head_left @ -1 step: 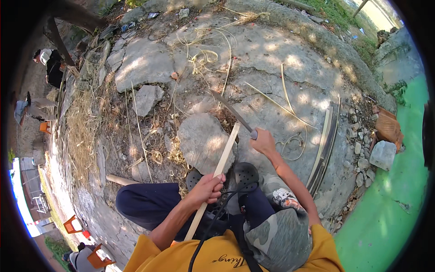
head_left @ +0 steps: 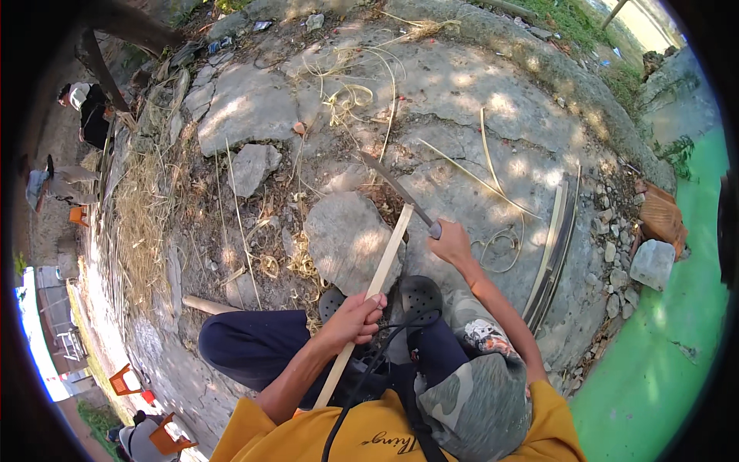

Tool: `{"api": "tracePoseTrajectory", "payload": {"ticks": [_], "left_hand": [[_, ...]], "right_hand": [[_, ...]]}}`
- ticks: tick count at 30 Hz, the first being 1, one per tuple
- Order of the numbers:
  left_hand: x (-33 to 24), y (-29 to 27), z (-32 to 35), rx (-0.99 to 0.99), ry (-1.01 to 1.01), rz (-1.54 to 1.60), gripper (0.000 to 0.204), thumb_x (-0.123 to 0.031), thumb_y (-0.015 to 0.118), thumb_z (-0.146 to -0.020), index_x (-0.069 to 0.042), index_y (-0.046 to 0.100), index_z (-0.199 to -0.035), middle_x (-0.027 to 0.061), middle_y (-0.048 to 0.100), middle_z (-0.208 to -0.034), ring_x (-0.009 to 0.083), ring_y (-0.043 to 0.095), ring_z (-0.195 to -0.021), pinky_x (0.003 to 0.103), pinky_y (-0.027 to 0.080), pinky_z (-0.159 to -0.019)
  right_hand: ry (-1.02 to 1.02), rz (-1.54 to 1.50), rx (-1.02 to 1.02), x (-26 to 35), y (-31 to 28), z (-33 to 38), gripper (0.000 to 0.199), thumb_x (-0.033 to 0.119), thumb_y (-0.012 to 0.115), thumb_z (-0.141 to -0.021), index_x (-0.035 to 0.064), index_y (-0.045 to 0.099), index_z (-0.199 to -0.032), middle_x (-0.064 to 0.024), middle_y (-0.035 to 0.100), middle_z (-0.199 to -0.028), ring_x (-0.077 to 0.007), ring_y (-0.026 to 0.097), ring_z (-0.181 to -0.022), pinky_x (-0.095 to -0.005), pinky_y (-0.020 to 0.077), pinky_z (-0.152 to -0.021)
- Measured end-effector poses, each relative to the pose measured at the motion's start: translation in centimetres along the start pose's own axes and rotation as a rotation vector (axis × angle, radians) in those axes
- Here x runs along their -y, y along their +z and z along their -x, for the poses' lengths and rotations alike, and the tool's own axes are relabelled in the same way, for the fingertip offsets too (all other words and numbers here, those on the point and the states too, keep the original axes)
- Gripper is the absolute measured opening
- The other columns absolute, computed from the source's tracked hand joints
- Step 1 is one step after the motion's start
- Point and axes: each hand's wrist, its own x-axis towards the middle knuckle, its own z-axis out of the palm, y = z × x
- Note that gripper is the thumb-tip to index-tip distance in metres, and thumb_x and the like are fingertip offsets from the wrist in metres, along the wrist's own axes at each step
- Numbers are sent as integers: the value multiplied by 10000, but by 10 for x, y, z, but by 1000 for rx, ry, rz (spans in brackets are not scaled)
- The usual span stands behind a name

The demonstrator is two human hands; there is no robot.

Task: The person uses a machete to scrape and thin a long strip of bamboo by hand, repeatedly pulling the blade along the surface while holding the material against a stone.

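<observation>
My left hand [head_left: 356,319] is closed around a pale, flat bamboo strip [head_left: 382,267], which slants from my lap up and away over a flat stone [head_left: 344,239]. My right hand [head_left: 452,242] grips the dark handle of a long-bladed knife [head_left: 395,185]. Its blade points away to the left and crosses at the strip's far end, seemingly against it. Whether the edge has entered the strip cannot be made out. A black cord [head_left: 375,356] hangs over my lap, beside the left hand.
Long strips [head_left: 548,254] lie in a bundle at the right, near rubble and a pale block [head_left: 651,264]. Thin strips [head_left: 462,163] and curled shavings [head_left: 350,100] lie ahead. A grey rock [head_left: 254,169] and a round stick [head_left: 208,306] are at left. Other people [head_left: 91,112] are far left.
The knife has shifted slightly toward the strip, its blade now at the strip's far tip. The whole view has moved a little; my left hand's grip looks the same.
</observation>
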Motion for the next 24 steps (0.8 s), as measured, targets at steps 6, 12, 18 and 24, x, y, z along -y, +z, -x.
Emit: {"api": "tracePoseTrajectory", "payload": {"ticks": [6, 12, 18, 24], "left_hand": [[-23, -6, 4, 22, 61, -60, 227, -323, 407, -1137, -132, 527, -1112, -88, 269, -678, 22, 221, -489, 213, 181, -419], [-31, -16, -8, 16, 211, -50, 285, -346, 376, -1141, -101, 520, -1114, -76, 289, -688, 31, 239, -493, 213, 207, -418], [-36, -19, -9, -71, 409, -197, 534, -465, 272, -1136, -16, 562, -1157, -66, 287, -710, 48, 232, -521, 231, 239, -459], [-38, -15, -3, 35, 332, -136, 581, -476, 268, -1131, 10, 571, -1231, -60, 289, -706, 50, 233, -522, 230, 235, -449]], "right_hand": [[22, -44, 39, 24, 14, 38, 277, 282, 707, -758, 75, 703, -943, -253, 703, -802, -488, 682, -789, -551, 553, -729], [102, 166, 32, -24, 22, 44, 317, 286, 723, -752, 64, 702, -977, -241, 712, -805, -467, 696, -778, -547, 551, -712], [80, 218, 5, -64, 17, 54, 418, 297, 771, -739, 82, 704, -1091, -215, 721, -927, -433, 699, -856, -519, 553, -770], [-57, 148, -60, -70, -16, 48, 418, 238, 770, -783, 26, 697, -1136, -187, 723, -1069, -378, 706, -935, -464, 554, -828]]}}
